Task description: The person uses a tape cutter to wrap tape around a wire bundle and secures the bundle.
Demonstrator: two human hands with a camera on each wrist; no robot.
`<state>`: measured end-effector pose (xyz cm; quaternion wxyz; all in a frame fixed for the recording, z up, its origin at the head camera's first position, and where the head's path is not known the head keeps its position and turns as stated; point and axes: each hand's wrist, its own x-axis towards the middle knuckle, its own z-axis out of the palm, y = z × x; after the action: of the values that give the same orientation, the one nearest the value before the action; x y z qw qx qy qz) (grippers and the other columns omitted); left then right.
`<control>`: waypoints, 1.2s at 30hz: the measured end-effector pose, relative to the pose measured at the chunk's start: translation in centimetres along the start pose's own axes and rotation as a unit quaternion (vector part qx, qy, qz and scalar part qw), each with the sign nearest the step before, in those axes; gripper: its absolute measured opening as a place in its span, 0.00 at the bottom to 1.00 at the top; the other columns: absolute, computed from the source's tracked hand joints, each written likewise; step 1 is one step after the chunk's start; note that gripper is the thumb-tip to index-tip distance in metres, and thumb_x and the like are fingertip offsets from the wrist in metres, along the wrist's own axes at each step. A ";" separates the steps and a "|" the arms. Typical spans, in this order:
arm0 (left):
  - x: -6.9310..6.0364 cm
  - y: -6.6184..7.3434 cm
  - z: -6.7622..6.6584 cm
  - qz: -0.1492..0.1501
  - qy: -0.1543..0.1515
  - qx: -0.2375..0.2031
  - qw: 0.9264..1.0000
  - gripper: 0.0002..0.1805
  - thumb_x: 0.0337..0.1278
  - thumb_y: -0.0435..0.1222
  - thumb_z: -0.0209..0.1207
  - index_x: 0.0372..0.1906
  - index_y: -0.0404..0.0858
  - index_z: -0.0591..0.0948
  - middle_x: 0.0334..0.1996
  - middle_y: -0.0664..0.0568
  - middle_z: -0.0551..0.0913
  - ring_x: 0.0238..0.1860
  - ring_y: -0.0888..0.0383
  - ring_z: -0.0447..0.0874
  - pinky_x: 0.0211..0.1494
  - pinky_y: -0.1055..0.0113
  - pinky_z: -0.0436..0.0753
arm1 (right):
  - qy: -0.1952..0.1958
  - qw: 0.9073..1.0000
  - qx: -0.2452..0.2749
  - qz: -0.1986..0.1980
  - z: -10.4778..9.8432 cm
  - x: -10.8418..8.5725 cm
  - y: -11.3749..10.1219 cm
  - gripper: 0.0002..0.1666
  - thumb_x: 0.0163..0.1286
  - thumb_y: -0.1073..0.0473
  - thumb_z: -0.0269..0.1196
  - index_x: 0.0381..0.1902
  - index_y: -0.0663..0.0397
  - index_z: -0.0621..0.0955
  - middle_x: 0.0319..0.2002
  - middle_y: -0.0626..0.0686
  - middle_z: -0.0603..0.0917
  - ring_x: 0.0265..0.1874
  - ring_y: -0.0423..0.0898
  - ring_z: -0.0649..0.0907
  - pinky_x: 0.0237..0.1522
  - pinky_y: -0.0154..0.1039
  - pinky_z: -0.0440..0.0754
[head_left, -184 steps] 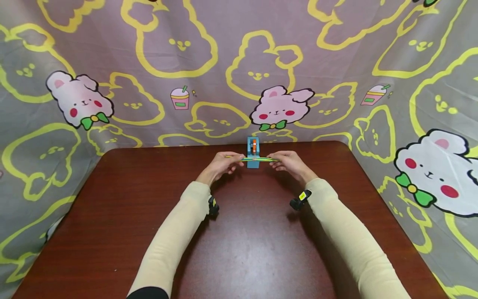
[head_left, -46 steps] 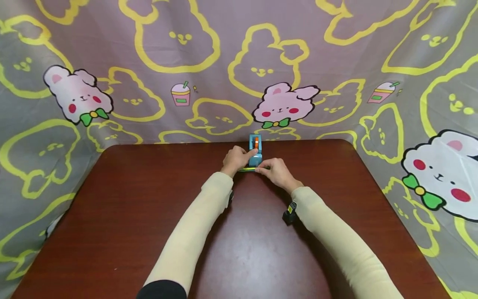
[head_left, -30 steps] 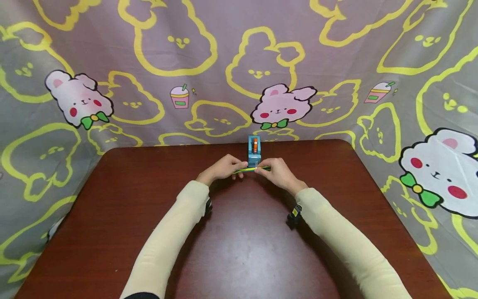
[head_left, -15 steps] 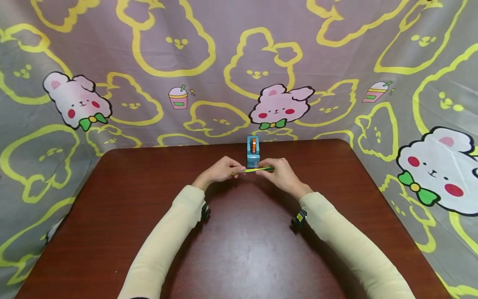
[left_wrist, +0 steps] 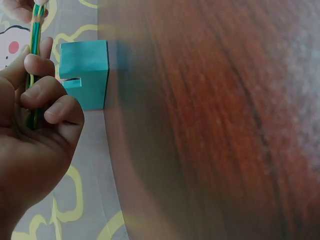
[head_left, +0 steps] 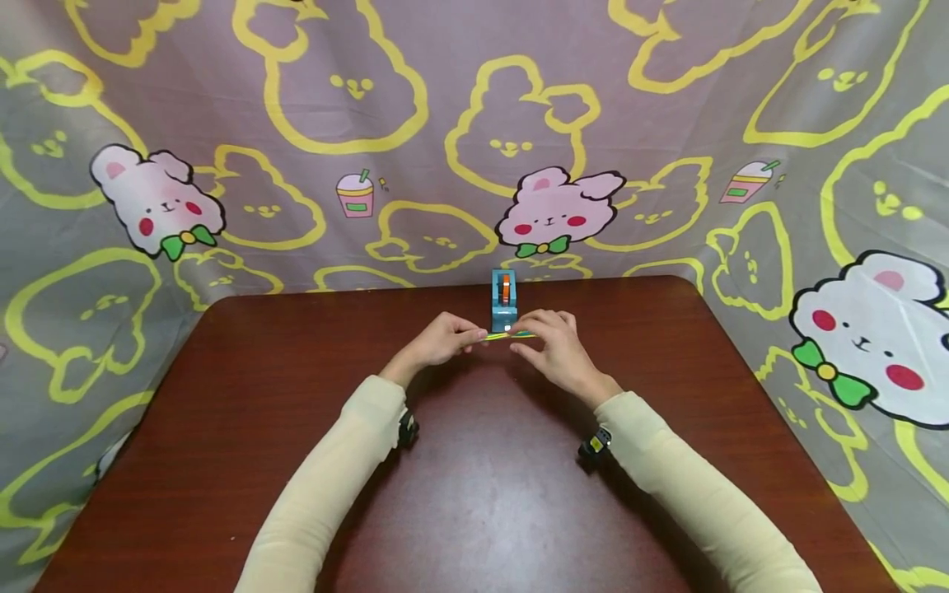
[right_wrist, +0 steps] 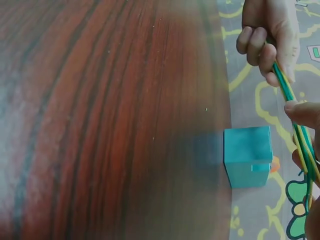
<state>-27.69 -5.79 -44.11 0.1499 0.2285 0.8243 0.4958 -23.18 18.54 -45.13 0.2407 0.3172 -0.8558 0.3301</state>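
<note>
A thin bundle of yellow and green wires [right_wrist: 286, 89] stretches between both hands, just in front of the blue tape dispenser [head_left: 504, 315]. My left hand [head_left: 443, 339] grips one end of it; in the left wrist view its fingers [left_wrist: 42, 92] curl round the wires. My right hand [head_left: 558, 350] holds the other part, its thumb [right_wrist: 304, 114] lying against the strands in the right wrist view. A pale band of what looks like tape [left_wrist: 36, 18] wraps the wires between the hands. The dispenser carries an orange-cored roll [head_left: 507, 288].
The dark red-brown wooden table [head_left: 222, 412] spreads out below the arms. Behind it hangs a grey curtain [head_left: 415, 173] with yellow outlines and cartoon rabbits, close to the dispenser. A small wrist camera [head_left: 593, 449] sits on the right sleeve.
The left hand has gone from the dispenser back to the wires and drawn slightly left. Over the last half second the right thumb has parted a little from the index finger.
</note>
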 end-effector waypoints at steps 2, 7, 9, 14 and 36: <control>0.0 0.1 0.1 -0.001 0.000 -0.002 1.000 0.17 0.72 0.40 0.60 0.39 0.26 0.87 0.22 0.36 0.77 0.16 0.63 0.62 0.20 0.70 0.60 | 0.003 1.000 -0.003 0.001 0.1 0.0 0.0 0.17 0.55 0.65 0.78 0.43 0.50 0.87 0.41 0.49 0.84 0.46 0.49 0.81 0.56 0.60 0.61; -0.2 0.3 0.1 0.007 0.001 0.003 1.000 0.17 0.72 0.39 0.60 0.39 0.26 0.87 0.24 0.34 0.78 0.17 0.63 0.62 0.21 0.69 0.60 | -0.007 1.000 -0.013 0.006 0.2 0.2 0.0 0.17 0.56 0.65 0.78 0.43 0.49 0.89 0.37 0.47 0.86 0.42 0.47 0.82 0.55 0.58 0.62; -0.2 0.4 0.1 0.019 0.001 0.015 1.000 0.16 0.71 0.39 0.60 0.39 0.26 0.87 0.23 0.36 0.79 0.17 0.63 0.63 0.22 0.70 0.60 | -0.018 1.000 -0.021 0.013 0.2 0.3 0.0 0.15 0.57 0.64 0.77 0.43 0.48 0.89 0.36 0.46 0.87 0.41 0.46 0.82 0.55 0.58 0.62; -0.4 0.6 0.1 0.043 0.000 0.048 0.998 0.14 0.71 0.38 0.60 0.41 0.28 0.88 0.25 0.38 0.82 0.22 0.60 0.69 0.25 0.70 0.63 | -0.075 0.996 -0.020 0.051 -0.3 0.8 -0.3 0.10 0.62 0.61 0.75 0.42 0.47 0.90 0.37 0.45 0.89 0.38 0.44 0.84 0.53 0.57 0.61; -1.6 1.3 -0.2 0.112 -0.029 0.095 0.989 0.08 0.65 0.35 0.65 0.43 0.36 0.90 0.36 0.40 0.86 0.32 0.61 0.76 0.36 0.68 0.76 | -0.492 0.797 0.274 0.219 -3.2 3.5 1.3 0.22 0.76 0.52 0.61 0.43 0.72 0.81 0.20 0.55 0.80 0.18 0.45 0.78 0.29 0.44 0.81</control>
<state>-26.13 -6.27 -42.79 0.0949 0.3467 0.8322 0.4221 -25.81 20.22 -41.39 -0.3887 0.2934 -0.7794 0.3942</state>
